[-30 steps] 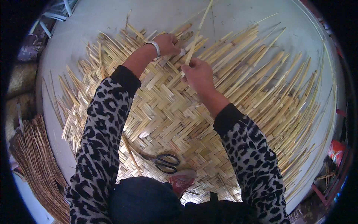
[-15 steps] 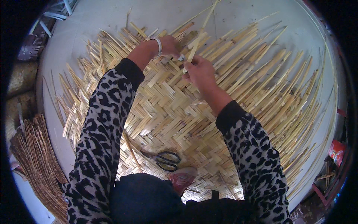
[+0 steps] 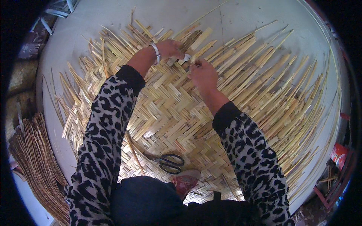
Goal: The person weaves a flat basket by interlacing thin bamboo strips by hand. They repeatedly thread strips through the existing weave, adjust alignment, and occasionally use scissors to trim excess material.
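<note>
A large mat [image 3: 177, 109] of pale split strips, bamboo or reed, lies woven in a herringbone pattern, loose ends fanning out at its far and right sides. At its far edge my left hand [image 3: 169, 49], with a silver bracelet at the wrist, is bent over the strip ends, its fingers closed on them beside a broad brownish strip [image 3: 191, 40]. White wrapping shows on one fingertip. Just right of it my right hand [image 3: 204, 76] pinches a pale strip [image 3: 197, 56] between thumb and fingers. Part of that strip is hidden by the fingers.
Black-handled scissors [image 3: 171, 163] lie on the mat near my patterned shoe [image 3: 186, 183]. A bundle of brown stalks [image 3: 37, 165] is at the left. Pale floor [image 3: 249, 15] shows beyond the mat. A red-framed rack [image 3: 326, 196] stands at the right edge.
The long strip that rose from my right hand past the top edge no longer stands up there. My right hand has turned and dropped slightly; my left stays about in place.
</note>
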`<action>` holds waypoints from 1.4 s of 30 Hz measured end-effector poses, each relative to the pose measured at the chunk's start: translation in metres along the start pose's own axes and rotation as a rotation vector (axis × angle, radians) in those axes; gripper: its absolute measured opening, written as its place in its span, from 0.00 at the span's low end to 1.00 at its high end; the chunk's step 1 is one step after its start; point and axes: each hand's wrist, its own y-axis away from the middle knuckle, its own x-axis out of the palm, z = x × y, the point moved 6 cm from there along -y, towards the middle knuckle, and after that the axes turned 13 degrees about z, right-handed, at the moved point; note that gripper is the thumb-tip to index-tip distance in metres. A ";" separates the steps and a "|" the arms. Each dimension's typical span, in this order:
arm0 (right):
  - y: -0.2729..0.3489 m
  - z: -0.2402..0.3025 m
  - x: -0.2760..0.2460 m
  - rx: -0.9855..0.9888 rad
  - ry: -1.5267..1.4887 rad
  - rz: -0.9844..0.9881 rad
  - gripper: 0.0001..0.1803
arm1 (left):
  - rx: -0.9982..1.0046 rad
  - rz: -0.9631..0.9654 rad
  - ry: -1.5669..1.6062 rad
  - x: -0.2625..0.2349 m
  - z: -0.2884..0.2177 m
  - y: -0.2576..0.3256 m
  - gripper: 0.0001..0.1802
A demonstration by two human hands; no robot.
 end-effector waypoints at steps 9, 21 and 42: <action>0.016 0.023 0.005 -0.126 0.371 -0.064 0.12 | 0.105 -0.259 0.307 -0.010 -0.003 0.020 0.13; 0.026 0.020 0.014 -0.168 0.499 -0.023 0.13 | -0.298 -0.635 0.348 -0.001 0.007 0.059 0.12; 0.238 -0.040 -0.017 -0.656 0.745 0.324 0.19 | -0.455 -0.835 -0.164 0.068 -0.072 0.097 0.26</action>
